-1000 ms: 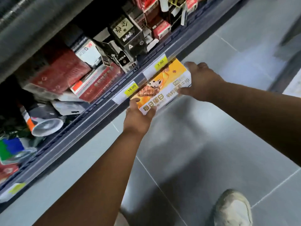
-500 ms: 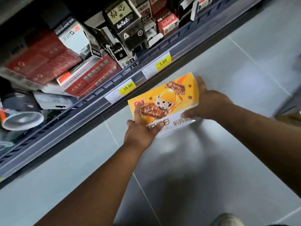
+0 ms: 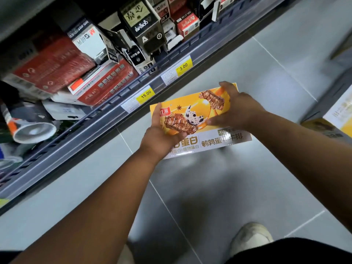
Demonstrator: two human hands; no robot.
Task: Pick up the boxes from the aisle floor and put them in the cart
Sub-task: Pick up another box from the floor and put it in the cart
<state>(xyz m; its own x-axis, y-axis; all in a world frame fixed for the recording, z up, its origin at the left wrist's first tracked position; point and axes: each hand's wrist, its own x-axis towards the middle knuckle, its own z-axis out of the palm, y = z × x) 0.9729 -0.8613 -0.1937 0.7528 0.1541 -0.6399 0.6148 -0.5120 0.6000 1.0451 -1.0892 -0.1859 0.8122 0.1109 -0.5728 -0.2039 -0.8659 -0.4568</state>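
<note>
A flat yellow and white snack box (image 3: 198, 119) with printed meat pieces and a speckled egg hangs above the grey aisle floor. My left hand (image 3: 162, 138) grips its lower left corner, thumb on the printed face. My right hand (image 3: 236, 109) grips its right end from above, fingers curled over the far edge. At the right edge of the view stand more boxes (image 3: 335, 119) of the same yellow and white kind, partly cut off. Whether they sit in a cart cannot be told.
A low store shelf (image 3: 106, 115) runs diagonally along the left, packed with red, white and black stationery boxes and bearing yellow price tags 15.00 and 3.00. Grey floor tiles (image 3: 209, 187) lie below. A pale shoe (image 3: 251, 237) shows at the bottom.
The box has come away from the shelf edge toward me and to the right, tilting so that its printed face shows fully. Both hands keep their hold. More boxes have come into view at the right.
</note>
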